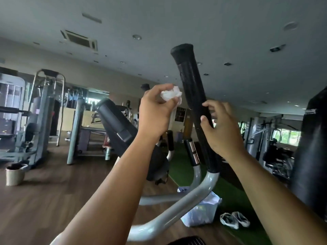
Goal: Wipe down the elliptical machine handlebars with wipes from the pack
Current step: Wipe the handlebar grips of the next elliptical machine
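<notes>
A tall black foam-covered handlebar (192, 89) of the elliptical rises from a grey metal tube (200, 190) in the centre of the view. My left hand (155, 112) is raised just left of the bar and is closed on a crumpled white wipe (170, 94), which does not touch the bar. My right hand (221, 128) is at the bar's middle, thumb and fingertips spread on either side of the foam, loosely touching it. The second black handlebar (115, 121) leans to the left, behind my left forearm. The wipe pack is not clearly identifiable.
A clear plastic bag (201, 214) and a pair of white shoes (234, 221) lie on the green turf below the grey tube. A black punching bag (313, 156) hangs at right. Weight machines (26, 121) and a small bin (15, 175) stand at left on the wood floor.
</notes>
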`<state>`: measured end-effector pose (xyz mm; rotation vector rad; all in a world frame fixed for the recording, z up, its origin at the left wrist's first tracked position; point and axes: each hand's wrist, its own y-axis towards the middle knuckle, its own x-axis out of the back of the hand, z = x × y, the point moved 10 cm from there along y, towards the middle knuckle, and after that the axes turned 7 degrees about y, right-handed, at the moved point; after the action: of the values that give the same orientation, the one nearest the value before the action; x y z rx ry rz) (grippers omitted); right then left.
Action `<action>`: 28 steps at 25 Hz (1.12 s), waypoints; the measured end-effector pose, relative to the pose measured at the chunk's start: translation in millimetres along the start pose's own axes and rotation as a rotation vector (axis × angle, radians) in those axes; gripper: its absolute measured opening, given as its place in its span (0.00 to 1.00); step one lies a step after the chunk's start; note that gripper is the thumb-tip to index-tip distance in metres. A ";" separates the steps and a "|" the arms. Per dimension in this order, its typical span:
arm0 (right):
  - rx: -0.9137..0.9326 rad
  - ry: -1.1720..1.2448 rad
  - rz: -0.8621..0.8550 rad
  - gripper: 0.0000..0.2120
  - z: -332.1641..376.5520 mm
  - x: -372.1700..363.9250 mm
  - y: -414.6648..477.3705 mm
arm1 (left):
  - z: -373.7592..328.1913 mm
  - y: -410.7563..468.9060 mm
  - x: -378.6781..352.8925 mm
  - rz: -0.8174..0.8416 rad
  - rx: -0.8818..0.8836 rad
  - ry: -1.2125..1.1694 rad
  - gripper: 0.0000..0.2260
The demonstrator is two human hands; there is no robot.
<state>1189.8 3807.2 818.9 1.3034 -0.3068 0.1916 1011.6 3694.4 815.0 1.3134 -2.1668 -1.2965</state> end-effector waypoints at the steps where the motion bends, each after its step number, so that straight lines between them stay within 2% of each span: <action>1: -0.016 -0.003 -0.003 0.15 -1.3 -0.3 3.5 | -1.2 9.0 -0.7 -0.005 -0.013 -0.027 0.13; 7: -0.062 0.025 -0.078 0.14 -6.8 -2.3 2.8 | -12.4 35.2 -10.9 -0.021 -0.071 -0.146 0.15; 12: -0.109 0.070 -0.086 0.19 -12.7 -0.4 1.8 | 3.4 13.6 -35.2 -0.016 -0.007 -0.260 0.18; 18: -0.149 0.012 -0.078 0.17 -10.1 -0.1 -0.2 | 12.6 7.4 -40.2 -0.033 -0.082 -0.158 0.17; 23: -0.152 -0.030 -0.086 0.15 -5.3 0.0 -4.2 | 31.8 -24.7 -51.4 0.061 -0.093 -0.142 0.17; 28: -0.196 0.122 -0.045 0.18 -7.0 -3.6 -6.7 | -3.7 21.4 -26.2 -0.110 -0.123 -0.196 0.17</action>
<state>1189.3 3812.4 810.0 1.0989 -0.1874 0.1969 1016.3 3717.7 839.4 1.3224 -2.1244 -1.6374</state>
